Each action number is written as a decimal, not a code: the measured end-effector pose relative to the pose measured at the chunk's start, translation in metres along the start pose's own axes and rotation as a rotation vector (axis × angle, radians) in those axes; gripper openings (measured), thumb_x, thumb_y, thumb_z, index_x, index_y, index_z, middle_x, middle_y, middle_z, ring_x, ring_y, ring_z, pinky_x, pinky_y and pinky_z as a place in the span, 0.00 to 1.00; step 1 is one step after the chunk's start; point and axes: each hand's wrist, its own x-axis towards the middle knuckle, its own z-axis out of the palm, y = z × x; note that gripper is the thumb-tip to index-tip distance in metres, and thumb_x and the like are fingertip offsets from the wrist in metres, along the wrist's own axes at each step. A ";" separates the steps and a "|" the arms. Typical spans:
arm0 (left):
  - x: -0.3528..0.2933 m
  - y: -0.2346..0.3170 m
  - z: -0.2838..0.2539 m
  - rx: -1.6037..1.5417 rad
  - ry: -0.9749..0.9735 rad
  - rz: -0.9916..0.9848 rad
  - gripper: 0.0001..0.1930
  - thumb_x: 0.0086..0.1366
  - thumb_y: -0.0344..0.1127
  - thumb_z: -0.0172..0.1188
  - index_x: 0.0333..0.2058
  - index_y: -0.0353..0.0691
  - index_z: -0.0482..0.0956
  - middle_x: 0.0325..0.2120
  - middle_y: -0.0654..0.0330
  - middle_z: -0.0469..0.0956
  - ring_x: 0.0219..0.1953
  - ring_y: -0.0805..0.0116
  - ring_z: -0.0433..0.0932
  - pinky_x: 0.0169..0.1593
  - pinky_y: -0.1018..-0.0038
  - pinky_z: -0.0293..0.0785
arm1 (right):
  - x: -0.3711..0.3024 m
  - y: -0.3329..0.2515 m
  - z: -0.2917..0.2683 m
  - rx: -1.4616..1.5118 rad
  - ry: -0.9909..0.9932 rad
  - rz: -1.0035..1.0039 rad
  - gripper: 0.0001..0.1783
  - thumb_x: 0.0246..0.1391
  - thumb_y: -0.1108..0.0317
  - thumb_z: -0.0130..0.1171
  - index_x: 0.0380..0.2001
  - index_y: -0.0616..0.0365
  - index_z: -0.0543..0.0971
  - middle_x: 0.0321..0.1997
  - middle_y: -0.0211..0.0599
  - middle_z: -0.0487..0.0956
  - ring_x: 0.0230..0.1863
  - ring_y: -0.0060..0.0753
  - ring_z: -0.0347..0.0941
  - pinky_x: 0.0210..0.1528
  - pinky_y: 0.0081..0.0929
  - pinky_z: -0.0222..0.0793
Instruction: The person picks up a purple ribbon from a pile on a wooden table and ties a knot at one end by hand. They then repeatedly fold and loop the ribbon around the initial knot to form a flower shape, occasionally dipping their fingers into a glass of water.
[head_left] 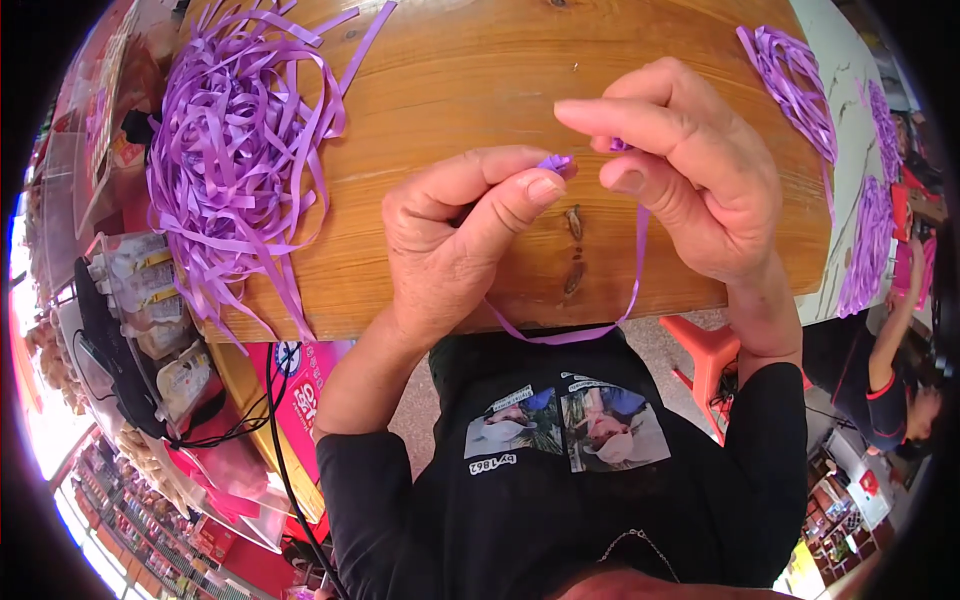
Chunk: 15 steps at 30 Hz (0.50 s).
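Observation:
Above the wooden table (440, 90), my left hand (450, 225) pinches a small folded bit of purple ribbon (557, 165) between thumb and forefinger. My right hand (705, 165) is close by on the right, its fingers bent over another purple bit of ribbon (619, 146), which is partly hidden behind them. A loose length of ribbon (641, 255) hangs from the right hand, loops down past the table's near edge and rises behind my left wrist. Whether both bits belong to one strip is hidden by the fingers.
A large tangled heap of cut purple ribbons (235, 130) covers the table's left side. A smaller ribbon bundle (795, 90) lies at the right edge. More bundles (870, 240) rest on a marble-look surface beyond, near another person (890, 370). An orange stool (708, 360) stands below.

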 end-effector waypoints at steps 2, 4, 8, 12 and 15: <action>-0.001 0.001 -0.001 0.003 0.008 -0.017 0.06 0.59 0.27 0.60 0.35 0.32 0.80 0.31 0.60 0.81 0.35 0.78 0.75 0.41 0.82 0.70 | 0.000 -0.001 0.001 -0.016 -0.007 -0.006 0.14 0.50 0.72 0.57 0.41 0.67 0.78 0.28 0.37 0.74 0.29 0.27 0.69 0.28 0.18 0.62; 0.000 0.001 -0.002 0.006 0.006 -0.030 0.06 0.59 0.27 0.59 0.35 0.32 0.80 0.32 0.60 0.81 0.35 0.78 0.75 0.41 0.83 0.70 | -0.001 -0.001 0.002 -0.029 0.015 -0.001 0.14 0.53 0.71 0.54 0.42 0.67 0.77 0.30 0.36 0.74 0.29 0.27 0.69 0.28 0.18 0.62; 0.001 0.004 0.000 0.123 -0.027 0.017 0.06 0.60 0.27 0.58 0.36 0.31 0.79 0.31 0.62 0.79 0.33 0.80 0.73 0.39 0.84 0.68 | -0.004 0.002 -0.002 0.010 -0.011 0.022 0.16 0.52 0.74 0.55 0.45 0.68 0.75 0.31 0.36 0.75 0.30 0.26 0.71 0.30 0.17 0.65; 0.003 0.000 -0.006 0.248 -0.088 0.126 0.06 0.61 0.26 0.56 0.36 0.31 0.77 0.29 0.64 0.75 0.31 0.81 0.69 0.34 0.86 0.65 | -0.010 0.002 0.009 0.277 0.087 0.216 0.18 0.48 0.79 0.58 0.46 0.68 0.73 0.33 0.39 0.76 0.33 0.28 0.74 0.35 0.17 0.69; 0.004 -0.003 -0.006 0.250 -0.081 0.172 0.06 0.61 0.26 0.57 0.35 0.31 0.77 0.28 0.65 0.74 0.31 0.82 0.69 0.34 0.86 0.64 | -0.014 0.011 0.009 0.368 0.100 0.213 0.16 0.46 0.80 0.60 0.42 0.68 0.74 0.34 0.40 0.77 0.33 0.27 0.74 0.35 0.17 0.70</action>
